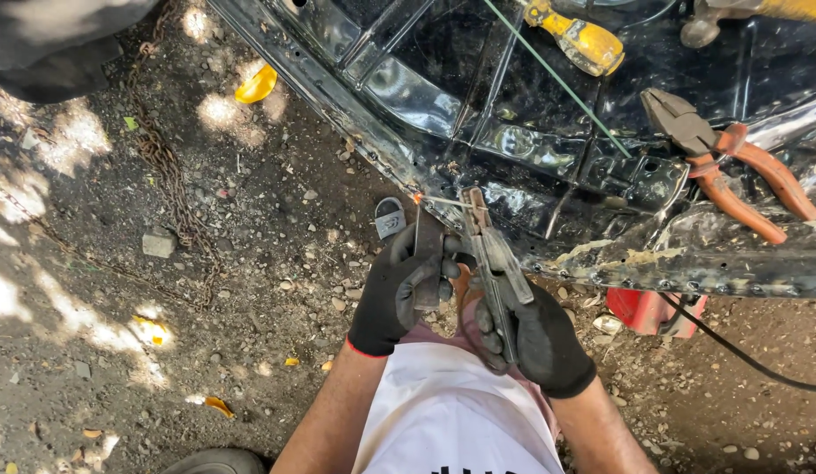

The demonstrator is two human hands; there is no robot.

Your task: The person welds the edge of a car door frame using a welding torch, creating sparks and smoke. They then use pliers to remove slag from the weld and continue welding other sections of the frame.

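- We find the right hand [535, 338] closed around an electrode holder [494, 254], its rod tip glowing at the edge of the black car panel [478, 105].
- The left hand [399, 290] grips a dark flat piece [427, 259] upright just beside the holder.
- In our judgement welding is under way; the seam's finished extent cannot be told.
- Pliers [733, 167] and screwdriver [579, 37] lie well apart on the panel; open dirt lies to the left.

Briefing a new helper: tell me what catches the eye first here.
Two black-gloved hands at centre: the right hand holds a welding electrode holder, its rod tip glowing orange at the edge of a black sheet-metal panel; the left hand holds a dark flat piece. Orange-handled pliers lie on the panel, right.
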